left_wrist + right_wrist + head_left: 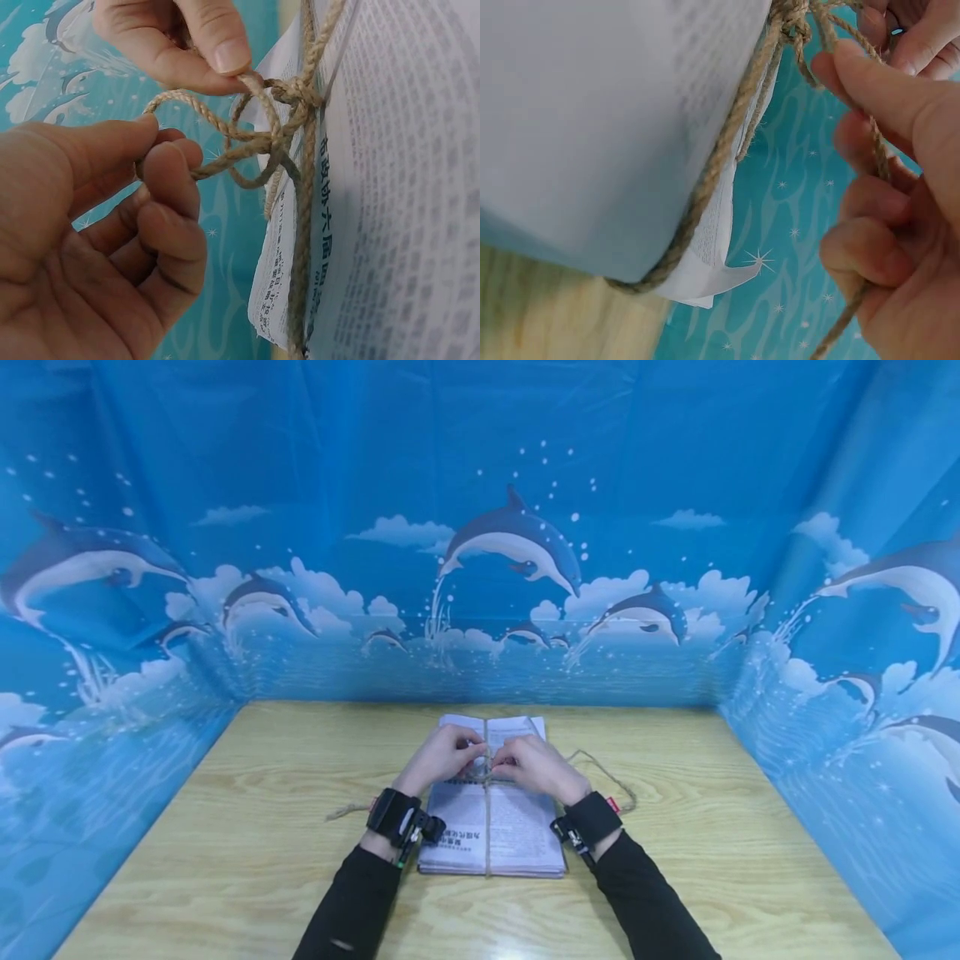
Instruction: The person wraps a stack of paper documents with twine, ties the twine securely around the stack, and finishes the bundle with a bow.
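A stack of newspapers [525, 839] lies on the table, bound lengthwise and crosswise with twine [301, 247]. Over its upper half, the left hand [440, 756] pinches a loop of the twine between thumb and fingers, as the left wrist view shows. Close beside it, the right hand [536, 767] pinches another strand near the knot [296, 94]. In the right wrist view, a length of twine [840, 322] also runs through the right hand's curled lower fingers. Several strands cross in a loose bow-like tangle between both hands, lifted off the paper.
Loose twine trails on the wooden table [300, 877] to the left, and a curved length [626, 785] lies to the right. Blue dolphin-print curtains [480, 635] stand behind and at both sides. Each wrist wears a black strap [592, 818] with a camera.
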### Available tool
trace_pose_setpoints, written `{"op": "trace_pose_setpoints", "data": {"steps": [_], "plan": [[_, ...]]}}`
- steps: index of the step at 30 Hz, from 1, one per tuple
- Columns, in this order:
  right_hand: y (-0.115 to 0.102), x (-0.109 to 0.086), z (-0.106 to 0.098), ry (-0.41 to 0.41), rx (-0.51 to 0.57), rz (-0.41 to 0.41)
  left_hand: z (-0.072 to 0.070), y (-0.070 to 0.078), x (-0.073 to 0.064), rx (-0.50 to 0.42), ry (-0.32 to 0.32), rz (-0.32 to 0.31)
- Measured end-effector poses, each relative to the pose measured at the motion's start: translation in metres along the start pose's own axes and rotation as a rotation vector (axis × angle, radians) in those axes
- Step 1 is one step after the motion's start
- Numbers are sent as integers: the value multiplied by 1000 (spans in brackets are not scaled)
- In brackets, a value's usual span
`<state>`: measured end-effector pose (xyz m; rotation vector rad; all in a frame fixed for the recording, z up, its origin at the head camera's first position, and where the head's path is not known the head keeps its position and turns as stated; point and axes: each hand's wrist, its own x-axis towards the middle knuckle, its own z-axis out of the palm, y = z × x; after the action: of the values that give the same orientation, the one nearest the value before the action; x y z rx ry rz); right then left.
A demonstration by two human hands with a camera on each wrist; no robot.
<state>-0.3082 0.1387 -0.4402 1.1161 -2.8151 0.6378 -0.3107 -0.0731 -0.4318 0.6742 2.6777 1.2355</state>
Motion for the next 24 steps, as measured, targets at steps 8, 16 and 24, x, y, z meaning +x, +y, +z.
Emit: {"op": "trace_pose_setpoints", "data": {"steps": [8,16,24], "plan": [[-3,4,-1,-5,41,29,-1,3,-1,-27,-5,-25],[-2,7,2,-49,19,60,-1,2,-1,-16,-3,-39],[3,12,1,-39,-34,-98,0,2,-1,-23,-14,-3]]}}
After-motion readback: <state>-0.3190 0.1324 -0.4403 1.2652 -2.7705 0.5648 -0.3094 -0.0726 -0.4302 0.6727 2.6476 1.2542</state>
